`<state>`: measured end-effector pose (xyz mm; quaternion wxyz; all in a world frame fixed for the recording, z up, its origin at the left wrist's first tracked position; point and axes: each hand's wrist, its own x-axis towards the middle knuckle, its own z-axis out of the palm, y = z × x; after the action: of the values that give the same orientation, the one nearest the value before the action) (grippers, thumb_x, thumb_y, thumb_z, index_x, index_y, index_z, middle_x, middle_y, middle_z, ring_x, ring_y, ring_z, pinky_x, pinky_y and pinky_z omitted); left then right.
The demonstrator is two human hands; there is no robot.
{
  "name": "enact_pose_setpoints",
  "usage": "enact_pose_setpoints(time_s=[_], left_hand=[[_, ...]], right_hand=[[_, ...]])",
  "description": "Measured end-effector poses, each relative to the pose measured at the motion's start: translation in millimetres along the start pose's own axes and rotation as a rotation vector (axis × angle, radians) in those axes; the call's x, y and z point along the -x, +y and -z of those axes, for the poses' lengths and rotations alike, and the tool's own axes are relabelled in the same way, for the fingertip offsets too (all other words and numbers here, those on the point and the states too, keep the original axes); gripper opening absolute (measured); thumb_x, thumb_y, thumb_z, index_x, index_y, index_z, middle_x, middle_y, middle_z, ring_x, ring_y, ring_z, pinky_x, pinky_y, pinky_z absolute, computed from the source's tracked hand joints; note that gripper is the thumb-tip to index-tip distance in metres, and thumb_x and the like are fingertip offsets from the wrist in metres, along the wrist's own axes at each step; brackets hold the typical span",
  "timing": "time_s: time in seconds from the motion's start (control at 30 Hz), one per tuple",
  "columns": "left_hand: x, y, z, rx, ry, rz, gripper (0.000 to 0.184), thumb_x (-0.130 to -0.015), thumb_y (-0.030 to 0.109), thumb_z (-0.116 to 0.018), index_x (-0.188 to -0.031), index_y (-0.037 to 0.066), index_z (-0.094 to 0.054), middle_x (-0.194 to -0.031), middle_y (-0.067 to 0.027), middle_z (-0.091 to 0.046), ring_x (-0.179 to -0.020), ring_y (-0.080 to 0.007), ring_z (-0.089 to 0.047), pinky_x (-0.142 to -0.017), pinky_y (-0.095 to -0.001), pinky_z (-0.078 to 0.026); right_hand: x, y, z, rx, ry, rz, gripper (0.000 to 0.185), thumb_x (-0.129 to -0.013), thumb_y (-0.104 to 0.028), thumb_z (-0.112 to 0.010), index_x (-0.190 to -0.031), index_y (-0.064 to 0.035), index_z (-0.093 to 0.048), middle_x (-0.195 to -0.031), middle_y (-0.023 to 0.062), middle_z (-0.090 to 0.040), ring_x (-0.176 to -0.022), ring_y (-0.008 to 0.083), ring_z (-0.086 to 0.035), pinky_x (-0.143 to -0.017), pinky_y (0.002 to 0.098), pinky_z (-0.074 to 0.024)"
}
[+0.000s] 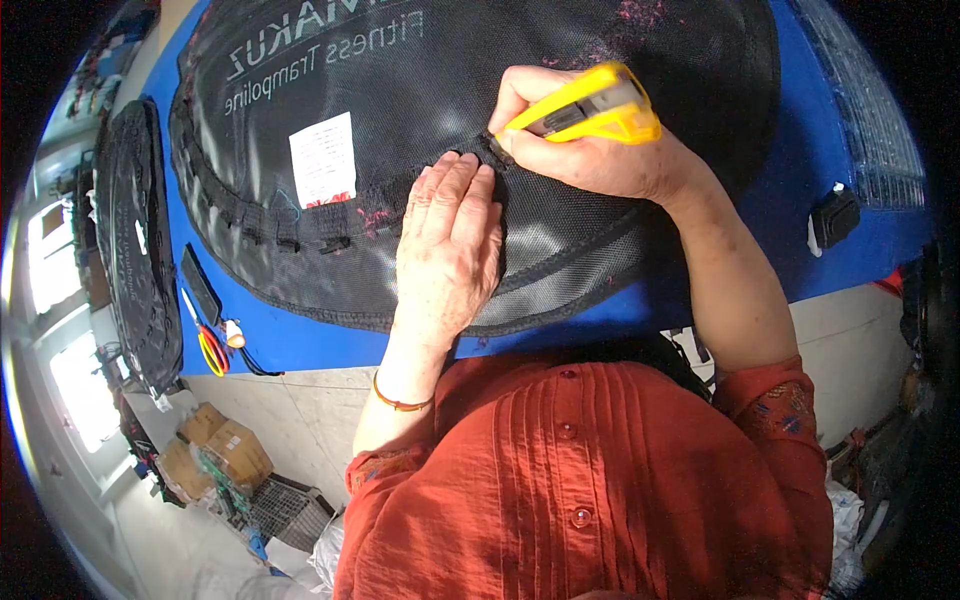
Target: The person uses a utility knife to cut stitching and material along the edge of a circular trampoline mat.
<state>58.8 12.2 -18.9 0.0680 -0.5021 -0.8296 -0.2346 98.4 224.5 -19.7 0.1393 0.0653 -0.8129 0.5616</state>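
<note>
A black trampoline mat point(560, 230) with mirrored lettering covers much of the blue table. My right hand point(610, 165) is closed around a yellow utility knife point(600, 105), its front end down at a black strip along the mat's stitched band. Whether the blade touches the fabric is hidden by my fingers. My left hand point(450, 230) lies flat on the mat just left of the knife, fingers stretched out and fingertips beside the strip. A white paper label point(323, 160) with small print and red marks lies on the mat, left of my left hand.
On the blue table point(330, 345) at the left lie scissors with red and yellow handles point(212, 350) and a dark flat object point(201, 285). Another black mat point(140, 250) is at far left. A small black item point(835, 218) sits right. Cardboard boxes point(235, 455) stand on the floor.
</note>
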Motion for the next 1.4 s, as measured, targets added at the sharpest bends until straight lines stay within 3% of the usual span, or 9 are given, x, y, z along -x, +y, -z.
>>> enact_pose_setpoints(time_s=[0.1, 0.4, 0.5, 0.6, 0.87, 1.0, 1.17, 1.3, 1.4], left_hand=[[0.4, -0.8, -0.7, 0.005, 0.000, -0.003, 0.033, -0.088, 0.000, -0.066, -0.121, 0.000, -0.065, -0.126, -0.0185, -0.063, -0.122, -0.0368, -0.059, -0.103, -0.0437, -0.050], [0.4, -2.0, -1.9, -0.007, -0.007, -0.009, 0.036, -0.086, 0.006, -0.069, -0.120, -0.004, -0.065, -0.124, -0.0203, -0.063, -0.123, -0.0373, -0.058, -0.108, -0.0493, -0.045], [0.8, -2.9, -3.7, -0.012, -0.001, -0.018, 0.036, -0.086, 0.006, -0.069, -0.120, -0.004, -0.064, -0.124, -0.0200, -0.063, -0.123, -0.0371, -0.058, -0.108, -0.0491, -0.045], [0.7, -2.9, -3.7, -0.013, 0.002, -0.020, 0.036, -0.086, 0.005, -0.069, -0.120, -0.004, -0.064, -0.124, -0.0197, -0.062, -0.122, -0.0368, -0.058, -0.108, -0.0489, -0.045], [-0.6, -2.1, -2.4, 0.013, 0.006, -0.027, 0.036, -0.085, 0.004, -0.069, -0.119, -0.005, -0.064, -0.123, -0.0202, -0.062, -0.121, -0.0374, -0.059, -0.106, -0.0492, -0.046], [-0.4, -1.8, -2.7, 0.015, 0.009, -0.027, 0.036, -0.084, 0.004, -0.069, -0.119, -0.005, -0.064, -0.123, -0.0204, -0.062, -0.121, -0.0374, -0.058, -0.106, -0.0490, -0.047], [0.4, -2.1, -2.9, 0.013, 0.003, -0.020, 0.036, -0.086, 0.005, -0.069, -0.120, -0.004, -0.063, -0.124, -0.0198, -0.062, -0.121, -0.0374, -0.058, -0.107, -0.0494, -0.045], [1.2, -1.4, -3.9, -0.009, -0.005, -0.016, 0.036, -0.087, 0.007, -0.067, -0.121, -0.004, -0.063, -0.125, -0.0194, -0.061, -0.122, -0.0376, -0.058, -0.108, -0.0499, -0.044], [0.4, -2.5, -3.0, -0.008, -0.012, -0.017, 0.037, -0.086, 0.006, -0.067, -0.121, -0.004, -0.063, -0.125, -0.0195, -0.062, -0.122, -0.0377, -0.058, -0.108, -0.0500, -0.044]], right_hand=[[0.2, 2.7, 0.7, 0.053, -0.004, 0.083, 0.008, -0.089, -0.005, -0.068, -0.092, -0.0066, -0.060, -0.083, 0.0035, -0.063, -0.077, 0.0154, -0.067, -0.069, 0.0272, -0.0516], [-2.9, 1.2, 4.7, -0.010, -0.032, -0.013, 0.009, -0.089, -0.008, -0.069, -0.091, -0.0069, -0.060, -0.083, 0.0046, -0.066, -0.079, 0.0174, -0.068, -0.071, 0.0294, -0.0527], [-3.2, 3.2, 6.1, 0.134, -0.020, 0.110, 0.010, -0.089, -0.009, -0.069, -0.091, -0.0074, -0.060, -0.084, 0.0048, -0.066, -0.080, 0.0179, -0.068, -0.072, 0.0300, -0.0531], [-3.6, 0.6, 6.6, 0.021, -0.047, -0.016, 0.010, -0.089, -0.010, -0.069, -0.091, -0.0074, -0.060, -0.084, 0.0051, -0.067, -0.080, 0.0186, -0.069, -0.072, 0.0302, -0.0533], [-6.5, 8.1, 11.7, 0.372, -0.079, 0.321, 0.010, -0.088, -0.010, -0.069, -0.091, -0.0073, -0.060, -0.084, 0.0063, -0.068, -0.078, 0.0185, -0.069, -0.071, 0.0303, -0.0534], [-5.7, 4.9, 10.6, 0.227, -0.039, 0.239, 0.010, -0.088, -0.008, -0.069, -0.090, -0.0065, -0.060, -0.082, 0.0068, -0.067, -0.077, 0.0187, -0.068, -0.070, 0.0298, -0.0532], [-5.1, 12.8, 13.4, 0.447, -0.067, 0.491, 0.010, -0.088, -0.005, -0.069, -0.089, -0.0055, -0.058, -0.081, 0.0044, -0.064, -0.077, 0.0147, -0.066, -0.072, 0.0279, -0.0522], [0.3, 8.9, 8.5, 0.086, -0.057, 0.134, 0.009, -0.088, -0.005, -0.068, -0.090, -0.0050, -0.059, -0.083, 0.0016, -0.063, -0.079, 0.0095, -0.062, -0.073, 0.0264, -0.0501], [-3.6, 2.2, 7.8, 0.059, 0.030, 0.091, 0.008, -0.089, -0.005, -0.068, -0.092, -0.0051, -0.060, -0.084, 0.0012, -0.063, -0.079, 0.0096, -0.063, -0.073, 0.0256, -0.0498]])
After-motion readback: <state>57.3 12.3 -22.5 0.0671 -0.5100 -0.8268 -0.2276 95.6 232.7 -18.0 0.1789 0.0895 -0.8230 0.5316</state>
